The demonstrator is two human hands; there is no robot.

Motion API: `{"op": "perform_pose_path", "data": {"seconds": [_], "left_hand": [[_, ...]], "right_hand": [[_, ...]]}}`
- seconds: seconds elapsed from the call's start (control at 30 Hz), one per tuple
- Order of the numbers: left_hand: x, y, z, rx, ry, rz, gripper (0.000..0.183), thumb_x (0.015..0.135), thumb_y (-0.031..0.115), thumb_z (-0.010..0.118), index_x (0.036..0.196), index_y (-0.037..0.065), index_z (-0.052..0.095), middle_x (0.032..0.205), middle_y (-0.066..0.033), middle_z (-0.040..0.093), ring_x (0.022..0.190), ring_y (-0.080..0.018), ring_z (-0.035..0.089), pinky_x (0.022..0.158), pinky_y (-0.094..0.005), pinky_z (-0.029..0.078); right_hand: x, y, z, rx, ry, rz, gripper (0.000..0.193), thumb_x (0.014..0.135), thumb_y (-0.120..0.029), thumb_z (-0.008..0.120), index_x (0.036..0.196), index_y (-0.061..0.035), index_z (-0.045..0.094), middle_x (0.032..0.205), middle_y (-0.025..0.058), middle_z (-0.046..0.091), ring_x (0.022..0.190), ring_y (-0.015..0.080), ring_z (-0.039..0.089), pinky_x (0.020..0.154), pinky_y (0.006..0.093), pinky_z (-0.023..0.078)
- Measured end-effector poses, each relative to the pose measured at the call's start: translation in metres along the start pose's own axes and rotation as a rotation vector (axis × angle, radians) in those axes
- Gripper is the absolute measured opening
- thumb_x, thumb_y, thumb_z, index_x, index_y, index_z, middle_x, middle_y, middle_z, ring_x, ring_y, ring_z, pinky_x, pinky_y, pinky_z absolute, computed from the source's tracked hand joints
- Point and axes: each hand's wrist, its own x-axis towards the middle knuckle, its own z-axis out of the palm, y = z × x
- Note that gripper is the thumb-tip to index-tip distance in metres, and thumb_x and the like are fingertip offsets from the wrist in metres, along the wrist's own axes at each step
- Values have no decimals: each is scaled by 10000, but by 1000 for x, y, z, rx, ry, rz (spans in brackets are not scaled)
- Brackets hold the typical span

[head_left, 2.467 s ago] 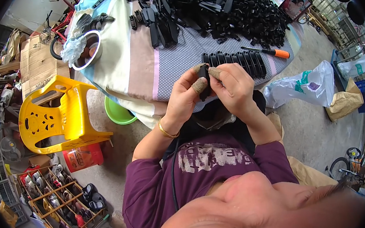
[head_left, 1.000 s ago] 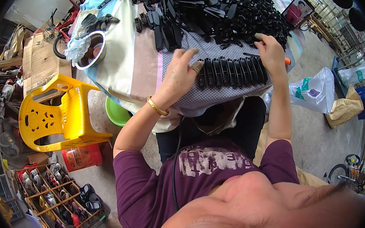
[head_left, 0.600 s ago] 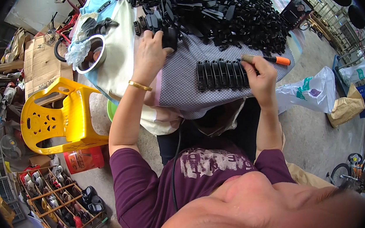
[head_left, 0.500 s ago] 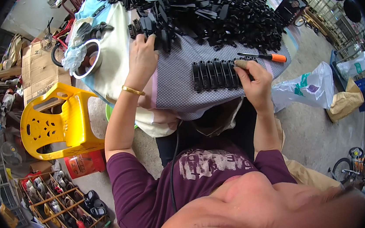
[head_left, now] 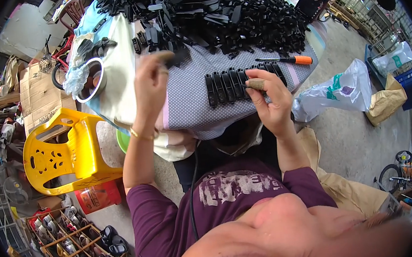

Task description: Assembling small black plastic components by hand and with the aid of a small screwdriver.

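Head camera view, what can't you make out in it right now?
In the head view:
Left hand: motion-blurred; whether it holds the dark shape beside it is unclear.
Row of black parts: partly hidden behind the right hand.
Black pile: far side cut off by the top edge.
Green basin: mostly hidden by tablecloth and left forearm.

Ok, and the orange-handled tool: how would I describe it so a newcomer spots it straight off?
Find the cloth-covered table with the big heap of black parts. Near its right edge, between that heap and the right end of the neat row of black pieces, lies the tool. Its bright orange handle stands out from the black parts around it.
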Motion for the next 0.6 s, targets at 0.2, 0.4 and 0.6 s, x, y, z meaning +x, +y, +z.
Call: {"op": "perform_pose_path", "data": {"seconds": [0.2, 0.4, 0.6], "left_hand": [[-44, 37, 39, -837, -446, -502, 191, 890, 68, 508, 1040, 4, 608, 880, -1, 598, 707, -33, 515, 628, -159, 430], [-57, 24, 46, -1052, -488, -408, 366, 825, 164, 644, 1121, -30, 549, 1036, -53, 598, 741, -65, 528, 642, -173, 425], [-63, 9, 53, -1106, -399, -447, 345, 813, 132, 664, 1108, -7, 552, 1027, -53, 599, 804, -95, 558, 694, -213, 460]], "right_hand": [[-12, -8, 25, 404, -65, 126, 93, 852, 23, 569, 944, 24, 560, 1013, 151, 616, 865, 154, 608, 751, 237, 483], [-24, -9, 34, 401, 41, 216, 86, 857, 17, 572, 942, 30, 570, 961, 113, 622, 817, 111, 592, 713, 210, 476], [-15, -5, 34, 163, 111, 57, 69, 822, 23, 612, 889, 26, 599, 888, 102, 638, 776, 147, 610, 678, 227, 483]]}}
